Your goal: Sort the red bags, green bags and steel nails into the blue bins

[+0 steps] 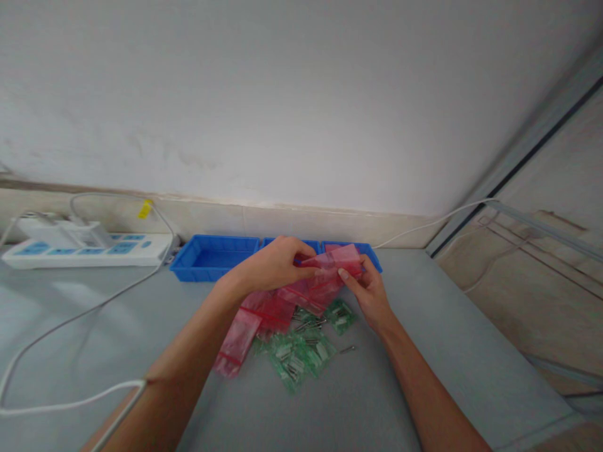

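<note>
Between my two hands is a translucent pink-red plastic bag (349,256). My left hand (277,263) pinches its left side, and my right hand (370,292) grips the right side with the thumb on top. More pink-red zip bags (268,312) lie in an overlapping heap below my left hand. In front of them are small green-tinted bags (292,361) with white pieces and metal screws inside. Another green bag (340,316) sits below my right hand, and a loose screw (347,349) lies to the right of the pile.
Blue plastic bins (191,271) stand in a row along the wall, partly hidden by my hands. At the left is a white power strip (155,250) with plugged-in adapters. A white cable (75,402) loops across the grey table (452,314) and over my left forearm.
</note>
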The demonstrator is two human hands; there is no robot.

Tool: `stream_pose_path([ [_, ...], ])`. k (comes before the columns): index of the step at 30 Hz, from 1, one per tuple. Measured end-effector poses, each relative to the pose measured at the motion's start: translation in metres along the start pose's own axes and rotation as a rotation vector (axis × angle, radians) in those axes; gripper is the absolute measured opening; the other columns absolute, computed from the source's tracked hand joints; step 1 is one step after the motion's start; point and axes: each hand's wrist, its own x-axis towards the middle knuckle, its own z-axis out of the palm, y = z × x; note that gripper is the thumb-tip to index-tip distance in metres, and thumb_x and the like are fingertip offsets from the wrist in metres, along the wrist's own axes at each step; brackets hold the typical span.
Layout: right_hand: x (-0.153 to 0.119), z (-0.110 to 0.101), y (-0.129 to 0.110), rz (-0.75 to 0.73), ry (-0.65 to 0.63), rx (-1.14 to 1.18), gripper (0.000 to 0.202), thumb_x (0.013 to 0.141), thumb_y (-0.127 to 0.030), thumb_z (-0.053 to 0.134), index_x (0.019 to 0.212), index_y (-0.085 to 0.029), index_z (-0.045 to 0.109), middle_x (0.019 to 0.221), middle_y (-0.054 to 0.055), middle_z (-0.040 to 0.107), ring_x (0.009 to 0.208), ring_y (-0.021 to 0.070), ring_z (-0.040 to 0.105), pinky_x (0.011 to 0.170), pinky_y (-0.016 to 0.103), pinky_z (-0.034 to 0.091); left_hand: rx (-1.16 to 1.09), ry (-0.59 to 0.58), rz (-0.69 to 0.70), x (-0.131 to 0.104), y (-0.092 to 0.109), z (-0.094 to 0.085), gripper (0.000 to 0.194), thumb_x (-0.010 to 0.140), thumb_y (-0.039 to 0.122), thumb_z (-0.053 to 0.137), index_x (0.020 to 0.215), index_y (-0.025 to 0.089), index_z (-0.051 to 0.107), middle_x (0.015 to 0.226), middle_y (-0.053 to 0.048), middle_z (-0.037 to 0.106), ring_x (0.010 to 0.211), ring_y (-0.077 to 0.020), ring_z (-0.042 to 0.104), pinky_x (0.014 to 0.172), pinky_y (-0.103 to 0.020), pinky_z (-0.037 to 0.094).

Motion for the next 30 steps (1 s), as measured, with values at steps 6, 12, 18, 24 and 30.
stream_pose_path([
  [6, 0.000, 0.005, -0.001, -0.014, 0.048, -0.047, 0.051, 0.074, -0.042, 0.085, 0.114, -0.025, 0.057, 0.098, 0.003, 0.076, 0.081, 0.0197, 0.073, 0.081, 0.033, 0.062, -0.119, 0.069, 0.001, 0.004, 0.005, 0.005, 0.025, 0.092, 0.032, 0.057, 0.093, 0.017, 0.076, 0.080, -0.003, 0.077, 0.074, -0.0177, 0.069, 0.072, -0.026, 0.049],
  [12, 0.011, -0.017, 0.006, -0.188, 0.480, -0.072, 0.066, 0.080, -0.039, 0.080, 0.135, -0.025, 0.047, 0.095, 0.002, 0.072, 0.077, 0.0188, 0.072, 0.070, 0.032, 0.061, 0.081, 0.073, -0.074, 0.005, -0.013, 0.010, 0.024, 0.090, 0.030, 0.064, 0.107, 0.018, 0.075, 0.095, -0.007, 0.078, 0.086, -0.0208, 0.071, 0.081, -0.030, 0.051],
  [18, 0.017, -0.033, 0.018, -0.285, 0.492, -0.425, 0.026, 0.087, -0.041, 0.071, 0.096, -0.018, 0.075, 0.096, 0.009, 0.076, 0.090, 0.0228, 0.070, 0.086, 0.036, 0.056, 0.382, 0.009, -0.108, 0.002, -0.025, 0.013, 0.029, 0.079, 0.029, 0.075, 0.107, 0.020, 0.074, 0.105, -0.010, 0.071, 0.097, -0.0256, 0.066, 0.086, -0.032, 0.050],
  [24, 0.026, -0.027, 0.025, -0.378, 0.218, -0.691, 0.027, 0.097, -0.032, 0.056, 0.113, -0.023, 0.077, 0.110, 0.008, 0.077, 0.106, 0.0257, 0.064, 0.100, 0.044, 0.049, 0.366, -0.007, -0.091, 0.004, -0.026, 0.012, 0.015, 0.081, 0.010, 0.061, 0.087, 0.019, 0.072, 0.102, -0.008, 0.070, 0.098, -0.0233, 0.066, 0.087, -0.030, 0.049],
  [30, 0.023, -0.021, 0.021, -0.365, 0.195, -1.132, 0.031, 0.101, -0.034, 0.050, 0.117, -0.027, 0.077, 0.144, 0.013, 0.058, 0.139, 0.0370, 0.037, 0.110, 0.061, 0.032, 0.319, -0.012, -0.158, 0.003, -0.023, 0.005, 0.004, 0.082, 0.022, 0.069, 0.085, 0.020, 0.071, 0.089, -0.004, 0.074, 0.088, -0.0220, 0.068, 0.077, -0.028, 0.048],
])
